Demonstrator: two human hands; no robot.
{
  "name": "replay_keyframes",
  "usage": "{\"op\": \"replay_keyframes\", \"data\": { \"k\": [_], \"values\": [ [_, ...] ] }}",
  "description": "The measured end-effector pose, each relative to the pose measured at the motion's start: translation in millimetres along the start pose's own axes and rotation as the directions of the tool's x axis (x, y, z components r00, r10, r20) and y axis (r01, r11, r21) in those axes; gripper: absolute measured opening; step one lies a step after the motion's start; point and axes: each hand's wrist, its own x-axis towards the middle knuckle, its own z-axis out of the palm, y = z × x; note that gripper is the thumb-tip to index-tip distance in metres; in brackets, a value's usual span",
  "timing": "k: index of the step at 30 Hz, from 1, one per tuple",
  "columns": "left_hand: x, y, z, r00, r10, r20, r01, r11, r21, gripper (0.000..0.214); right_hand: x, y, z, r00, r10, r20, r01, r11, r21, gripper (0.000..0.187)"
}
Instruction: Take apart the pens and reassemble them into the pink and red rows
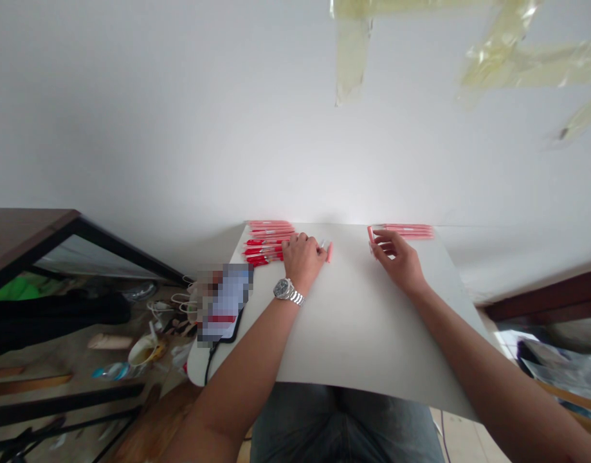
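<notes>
White wall (189, 122), yellowed tape (352, 58) upper right. White table (357, 334) against it; dark-framed furniture (29, 225) left. Pale tiled floor (463, 438).

table (353, 341) against wall (218, 128) | pens (263, 251) back left | sticks (409, 230) back right | phone (225, 305) left edge, before pens

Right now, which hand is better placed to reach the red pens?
Left, probably: the left hand is right by the red pens, while the right hand is farther off, pinching a pink piece.
</notes>
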Motion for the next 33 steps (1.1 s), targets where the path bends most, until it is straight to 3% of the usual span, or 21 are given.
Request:
{"op": "replay_keyframes", "data": {
  "k": [13, 33],
  "values": [
    [-1.3, 6.1, -6.9, 0.996, -0.026, 0.085, 0.016, 0.994, 0.107, 0.019, 0.0, 0.0, -0.2, 1.0, 0.008, 0.013, -0.008, 1.0, -0.001, 0.044],
    [-0.6, 1.2, -1.3, 1.0, -0.002, -0.019, 0.002, 1.0, -0.013, 0.016, -0.9, 2.0, 1.4, 0.999, 0.018, 0.046, -0.018, 1.0, 0.009, 0.042]
  ]
}}
